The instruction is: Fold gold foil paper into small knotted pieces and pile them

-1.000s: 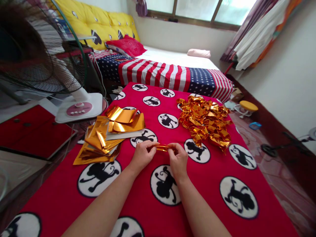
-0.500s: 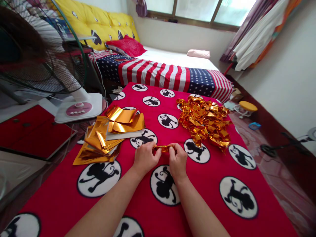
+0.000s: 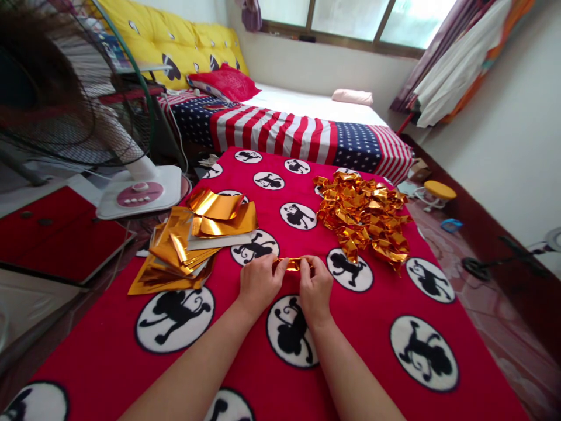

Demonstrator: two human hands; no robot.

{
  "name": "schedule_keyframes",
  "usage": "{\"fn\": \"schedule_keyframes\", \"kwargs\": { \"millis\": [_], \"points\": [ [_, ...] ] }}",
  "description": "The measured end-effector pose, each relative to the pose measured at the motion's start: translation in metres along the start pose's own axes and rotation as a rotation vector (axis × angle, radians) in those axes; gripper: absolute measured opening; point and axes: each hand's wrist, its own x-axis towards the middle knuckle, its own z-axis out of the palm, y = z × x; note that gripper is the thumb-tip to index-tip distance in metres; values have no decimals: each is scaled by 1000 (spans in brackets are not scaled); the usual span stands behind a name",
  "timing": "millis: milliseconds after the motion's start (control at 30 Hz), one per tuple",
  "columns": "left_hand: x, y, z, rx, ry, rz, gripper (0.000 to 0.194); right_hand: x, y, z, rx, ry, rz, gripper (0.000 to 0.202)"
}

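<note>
A small strip of gold foil paper (image 3: 293, 265) is stretched between my two hands, low over the red cloth. My left hand (image 3: 260, 280) pinches its left end and my right hand (image 3: 316, 286) pinches the right end, with the fingers of both closed. Part of the strip is hidden by the fingers. To the left lies a loose stack of flat gold foil sheets (image 3: 175, 257), some showing pale undersides. At the right rests a heap of folded, shiny gold foil pieces (image 3: 363, 210).
The table has a red cloth (image 3: 350, 351) with monkey circles. A fan (image 3: 142, 190) stands at the left, beside a red-topped cabinet (image 3: 61, 234). Beyond the table is a bed with a striped and starred cover (image 3: 280, 131). A yellow stool (image 3: 440, 188) is at the right.
More of the foil strip's face shows between my hands, and my left thumb has shifted slightly up along it. The stack and the heap look unmoved.
</note>
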Motion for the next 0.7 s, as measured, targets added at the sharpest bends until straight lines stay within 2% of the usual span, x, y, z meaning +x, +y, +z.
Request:
{"fn": "schedule_keyframes", "kwargs": {
  "millis": [300, 700],
  "points": [
    [0, 3, -1, -24, -19, -56, 48, -1, -2, 1, 30, 65, 74, 29],
    [1, 7, -3, 6, -17, -63, 54, -5, -5, 2, -29, 79, 73, 33]
  ]
}}
